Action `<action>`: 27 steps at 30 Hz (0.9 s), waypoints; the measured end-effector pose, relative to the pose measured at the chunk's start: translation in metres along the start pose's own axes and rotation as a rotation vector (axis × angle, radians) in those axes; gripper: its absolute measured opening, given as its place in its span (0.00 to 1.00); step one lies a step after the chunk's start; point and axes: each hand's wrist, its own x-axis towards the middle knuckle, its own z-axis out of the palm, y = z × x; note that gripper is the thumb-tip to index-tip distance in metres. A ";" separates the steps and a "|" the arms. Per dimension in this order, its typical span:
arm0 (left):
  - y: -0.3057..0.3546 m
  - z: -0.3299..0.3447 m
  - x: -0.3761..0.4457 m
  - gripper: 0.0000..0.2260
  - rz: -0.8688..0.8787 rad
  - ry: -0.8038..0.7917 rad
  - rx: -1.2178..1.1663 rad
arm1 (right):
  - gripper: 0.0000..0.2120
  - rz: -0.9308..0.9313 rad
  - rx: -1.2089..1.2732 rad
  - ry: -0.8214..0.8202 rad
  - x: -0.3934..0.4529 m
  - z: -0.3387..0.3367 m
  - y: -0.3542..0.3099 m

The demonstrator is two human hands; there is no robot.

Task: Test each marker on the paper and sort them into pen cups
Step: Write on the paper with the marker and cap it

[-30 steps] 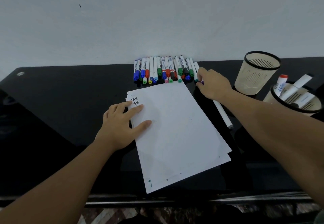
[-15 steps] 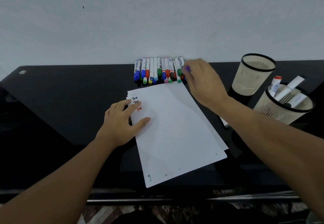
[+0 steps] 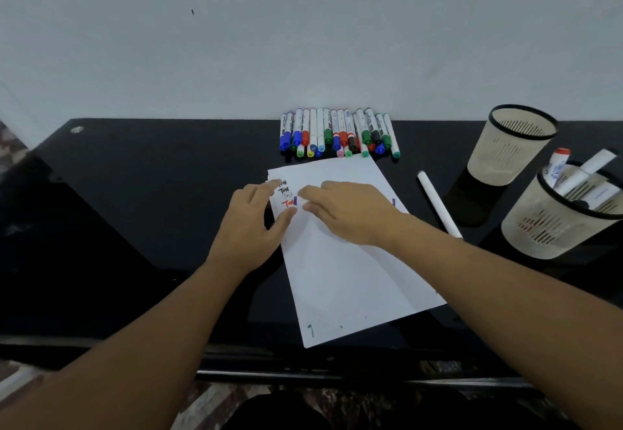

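Markers (image 3: 338,133) behind paper (image 3: 350,271), cups (image 3: 539,177) right

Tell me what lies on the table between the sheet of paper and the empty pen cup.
In the head view, a single white marker lies on the black table between the paper and the empty pen cup, touching neither cup nor, apparently, the sheet.

Right hand (image 3: 350,214), from markers (image 3: 337,134) to paper (image 3: 340,271).

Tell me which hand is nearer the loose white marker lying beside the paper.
Right. The right hand is over the paper, with the loose white marker just off to its right on the table. The left hand rests at the paper's left edge, farther away.
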 end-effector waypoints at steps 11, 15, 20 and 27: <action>-0.009 0.004 -0.003 0.13 0.279 0.103 0.083 | 0.20 0.006 -0.064 0.009 0.003 0.005 -0.004; -0.008 0.002 -0.002 0.10 0.125 0.094 0.042 | 0.15 0.073 0.138 0.036 -0.002 0.001 -0.007; -0.015 -0.001 -0.003 0.04 -0.212 0.114 0.071 | 0.13 0.180 0.411 0.026 -0.002 -0.015 -0.005; -0.015 -0.013 0.002 0.22 -0.192 -0.110 0.165 | 0.22 0.357 0.967 -0.006 0.006 -0.030 -0.009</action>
